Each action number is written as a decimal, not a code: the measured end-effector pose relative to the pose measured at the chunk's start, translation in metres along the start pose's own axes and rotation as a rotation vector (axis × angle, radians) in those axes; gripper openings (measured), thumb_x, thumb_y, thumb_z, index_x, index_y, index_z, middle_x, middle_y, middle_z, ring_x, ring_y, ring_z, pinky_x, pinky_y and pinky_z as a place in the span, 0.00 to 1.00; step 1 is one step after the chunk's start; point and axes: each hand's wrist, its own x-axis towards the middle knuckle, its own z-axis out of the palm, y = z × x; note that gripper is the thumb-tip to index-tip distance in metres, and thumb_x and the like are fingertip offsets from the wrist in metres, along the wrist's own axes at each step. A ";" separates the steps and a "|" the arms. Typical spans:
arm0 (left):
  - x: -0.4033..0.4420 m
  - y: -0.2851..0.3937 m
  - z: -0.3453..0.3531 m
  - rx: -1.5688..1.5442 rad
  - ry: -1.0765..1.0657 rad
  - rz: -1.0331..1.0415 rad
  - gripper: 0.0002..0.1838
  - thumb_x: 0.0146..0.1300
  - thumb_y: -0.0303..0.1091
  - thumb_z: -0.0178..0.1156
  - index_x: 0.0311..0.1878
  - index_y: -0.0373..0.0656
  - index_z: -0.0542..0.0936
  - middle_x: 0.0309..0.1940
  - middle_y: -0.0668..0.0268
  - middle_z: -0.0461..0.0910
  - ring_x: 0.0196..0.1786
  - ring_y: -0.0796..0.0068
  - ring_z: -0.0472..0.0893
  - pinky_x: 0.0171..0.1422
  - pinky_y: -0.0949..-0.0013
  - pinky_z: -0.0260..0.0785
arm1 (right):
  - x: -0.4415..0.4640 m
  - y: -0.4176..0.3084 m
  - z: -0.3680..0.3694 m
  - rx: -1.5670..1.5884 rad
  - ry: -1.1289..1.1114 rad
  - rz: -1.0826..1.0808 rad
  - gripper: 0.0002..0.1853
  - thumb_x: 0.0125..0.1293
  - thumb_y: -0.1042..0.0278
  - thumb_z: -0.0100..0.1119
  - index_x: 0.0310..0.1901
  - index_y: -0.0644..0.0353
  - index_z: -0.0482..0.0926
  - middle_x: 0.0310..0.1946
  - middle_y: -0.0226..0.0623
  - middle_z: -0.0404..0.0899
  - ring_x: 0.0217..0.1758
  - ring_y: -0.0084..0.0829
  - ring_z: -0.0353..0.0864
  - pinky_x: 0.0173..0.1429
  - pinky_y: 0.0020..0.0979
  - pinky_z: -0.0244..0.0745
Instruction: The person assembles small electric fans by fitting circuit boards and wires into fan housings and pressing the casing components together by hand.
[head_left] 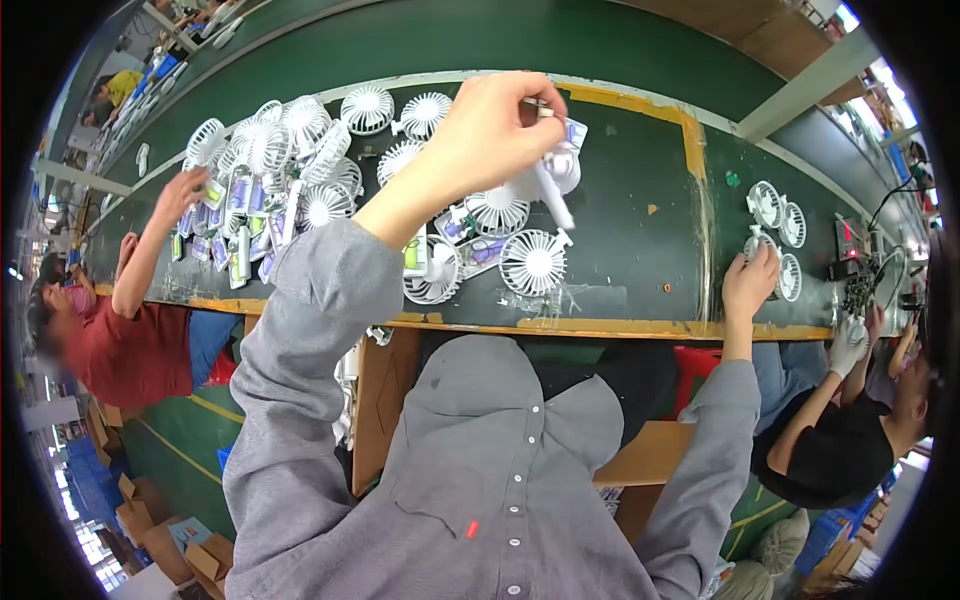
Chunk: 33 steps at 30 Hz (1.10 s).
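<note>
Nearest: grey shirt (470, 450) of the wearer, buttoned, with a small red piece (472, 529) on its front. Past it, the near edge of the dark green bench (630, 240), lined with worn yellow tape (620, 327).

Right hand (750, 285): low over the bench, thumb and fingers bent around the near side of a white fan (757, 243), gripping it. This fan is 1 of a cluster of 4; the other 3 fans (792, 225) lie just beyond and beside it.

Centre: a loose group of white caged fans (533, 262) lies on the bench below the left forearm, some with purple or green parts among them.

Left hand (500, 125): raised above the far part of this group. Thumb and fingertips close in a pinch on a small pale part (545, 112). A white stick-shaped piece (556, 200) shows directly below the fingertips; fingers hide whether the 2 join.

Left side: a larger heap of fans (268, 150), stacked and overlapping. The hand of a co-worker in red (130, 350) reaches its outer edge. Right side: a co-worker in black (835, 455) wears a white glove (848, 345).

Farthest: a green surface (560, 40) runs behind the bench, beyond a pale rail.
</note>
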 end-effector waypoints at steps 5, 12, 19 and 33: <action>-0.010 0.055 0.038 -0.032 -0.076 0.300 0.05 0.51 0.27 0.64 0.31 0.36 0.81 0.24 0.64 0.80 0.26 0.74 0.80 0.32 0.71 0.71 | 0.016 -0.139 -0.131 1.171 -0.186 0.176 0.20 0.68 0.69 0.57 0.60 0.66 0.75 0.57 0.44 0.77 0.63 0.34 0.73 0.70 0.35 0.62; -0.051 0.102 0.085 0.014 -0.338 0.410 0.11 0.50 0.25 0.67 0.37 0.38 0.77 0.30 0.58 0.81 0.33 0.56 0.82 0.35 0.60 0.75 | -0.012 -0.151 -0.208 1.306 -0.584 0.130 0.09 0.72 0.69 0.54 0.35 0.65 0.75 0.26 0.29 0.77 0.27 0.19 0.73 0.34 0.26 0.69; -0.106 0.091 0.126 0.102 -0.171 0.844 0.15 0.50 0.31 0.68 0.43 0.46 0.82 0.42 0.69 0.83 0.40 0.71 0.83 0.32 0.72 0.77 | -0.075 -0.120 -0.225 1.890 -0.814 0.584 0.10 0.74 0.69 0.51 0.42 0.68 0.78 0.24 0.24 0.73 0.22 0.12 0.65 0.29 0.20 0.64; -0.184 0.099 0.140 -0.105 -0.120 0.516 0.11 0.48 0.24 0.67 0.38 0.39 0.85 0.32 0.65 0.83 0.31 0.70 0.83 0.31 0.72 0.77 | -0.109 -0.128 -0.280 1.200 -0.774 0.407 0.08 0.68 0.76 0.56 0.29 0.65 0.77 0.14 0.23 0.70 0.18 0.11 0.61 0.23 0.23 0.52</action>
